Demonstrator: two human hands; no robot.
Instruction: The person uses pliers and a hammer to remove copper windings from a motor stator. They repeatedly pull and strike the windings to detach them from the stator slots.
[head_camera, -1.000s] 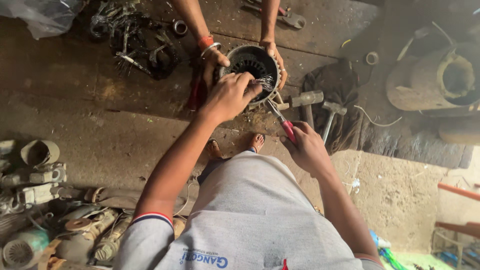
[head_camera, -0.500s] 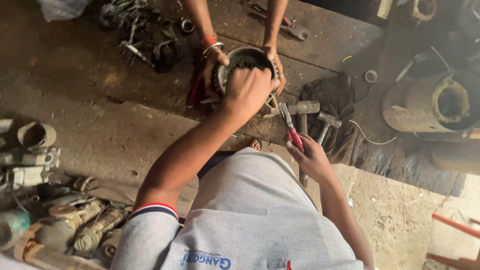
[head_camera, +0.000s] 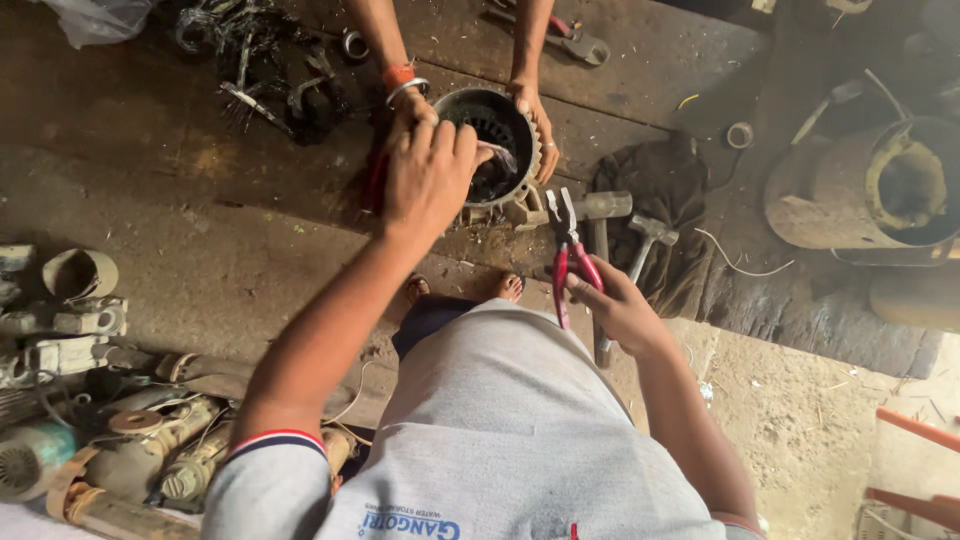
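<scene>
Reaching across the worn wooden surface (head_camera: 150, 190), the left hand (head_camera: 428, 175) had slid from the rim onto the mouth of the round, ribbed metal motor housing (head_camera: 497, 140), its grip closed over the windings. A co-worker's hands (head_camera: 528, 110) braced the housing. The right hand (head_camera: 618, 310), drawn nearer the body, clasped red-handled pliers (head_camera: 568, 250), their steel nose slightly parted.

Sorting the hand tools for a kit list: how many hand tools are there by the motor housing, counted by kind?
Pliers with red handles, held in the right hand: 1
Hammers lying on the dark cloth, one and another: 2
Wrench on the boards at the top: 1
Total: 4

The left hand reaches into the round motor housing and holds no tool.
</scene>
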